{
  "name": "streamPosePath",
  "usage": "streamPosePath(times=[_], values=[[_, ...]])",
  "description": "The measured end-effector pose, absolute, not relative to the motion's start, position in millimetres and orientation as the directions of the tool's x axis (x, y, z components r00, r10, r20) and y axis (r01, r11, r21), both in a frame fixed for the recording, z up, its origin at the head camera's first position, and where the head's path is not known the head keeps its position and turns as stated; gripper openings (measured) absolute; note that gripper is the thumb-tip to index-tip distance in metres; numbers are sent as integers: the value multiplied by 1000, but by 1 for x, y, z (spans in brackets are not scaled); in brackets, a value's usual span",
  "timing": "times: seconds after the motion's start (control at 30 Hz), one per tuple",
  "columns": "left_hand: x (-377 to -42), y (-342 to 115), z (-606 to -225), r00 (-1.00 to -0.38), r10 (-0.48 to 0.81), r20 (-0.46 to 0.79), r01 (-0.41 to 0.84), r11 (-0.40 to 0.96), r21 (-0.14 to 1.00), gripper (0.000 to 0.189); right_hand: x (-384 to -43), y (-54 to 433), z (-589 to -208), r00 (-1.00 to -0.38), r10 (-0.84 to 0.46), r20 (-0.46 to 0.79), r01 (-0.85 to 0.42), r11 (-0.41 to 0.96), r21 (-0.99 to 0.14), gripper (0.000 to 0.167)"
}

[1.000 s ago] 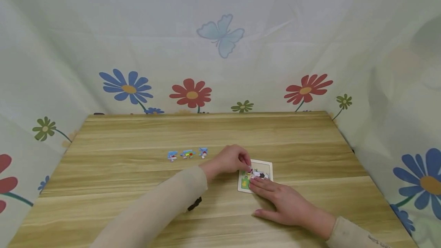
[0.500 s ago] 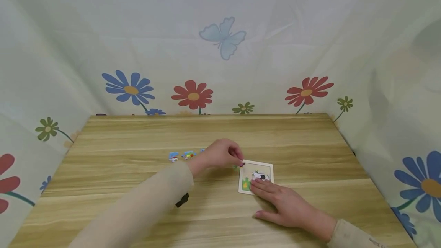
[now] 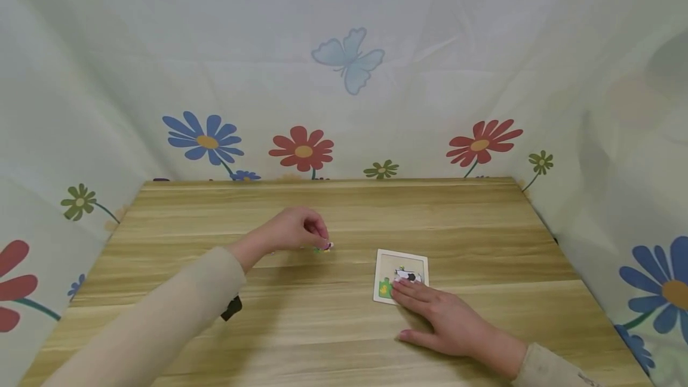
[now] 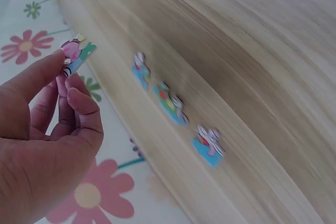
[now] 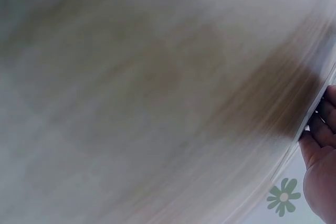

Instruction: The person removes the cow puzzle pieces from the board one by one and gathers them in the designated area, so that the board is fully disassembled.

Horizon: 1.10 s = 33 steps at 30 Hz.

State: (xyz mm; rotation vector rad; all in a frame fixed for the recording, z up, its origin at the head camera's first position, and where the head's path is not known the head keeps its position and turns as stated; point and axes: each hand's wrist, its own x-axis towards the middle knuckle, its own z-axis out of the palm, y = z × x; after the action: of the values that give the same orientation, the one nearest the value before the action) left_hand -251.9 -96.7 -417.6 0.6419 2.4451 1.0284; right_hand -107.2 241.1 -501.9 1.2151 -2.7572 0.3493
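Between thumb and fingers my left hand (image 3: 298, 229) pinches a small colourful puzzle piece (image 4: 79, 53), pink, green and blue, held above the table. My right hand (image 3: 448, 321) lies flat, fingers straight, over the lower right part of a square puzzle board (image 3: 403, 258) with a pale border. A black-and-white piece (image 3: 411, 276) and a green piece (image 3: 384, 287) show in the board beside my fingertips. The left wrist view shows three loose puzzle pieces in a row: one (image 4: 140, 70), a middle one (image 4: 170, 103) and one (image 4: 209, 145); in the head view my left hand mostly hides them.
Everything lies on a wood-grain table (image 3: 344, 339). A white curtain (image 3: 258, 70) printed with flowers and a butterfly surrounds the table's back and sides. A black strap (image 3: 232, 308) shows at the left sleeve.
My left hand has moved left from the board with the puzzle piece, over toward the loose pieces. My right hand has stayed on the board.
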Motion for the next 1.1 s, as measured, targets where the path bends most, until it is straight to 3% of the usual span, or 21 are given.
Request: streamPosePath(times=[0.6, 0.93, 1.1], values=[[-249, -175, -435, -821, 513, -251, 219, 689, 691, 7, -109, 243, -504, -662, -716, 223, -749, 643, -162, 67], [-240, -190, -450, -827, 500, -255, 221, 708, 671, 8, -109, 243, -505, -671, -712, 209, -742, 647, -179, 68], [-238, -189, -460, -843, 502, -194, 283, 719, 634, 9, -108, 242, -505, -673, -710, 207, -739, 649, -179, 68]])
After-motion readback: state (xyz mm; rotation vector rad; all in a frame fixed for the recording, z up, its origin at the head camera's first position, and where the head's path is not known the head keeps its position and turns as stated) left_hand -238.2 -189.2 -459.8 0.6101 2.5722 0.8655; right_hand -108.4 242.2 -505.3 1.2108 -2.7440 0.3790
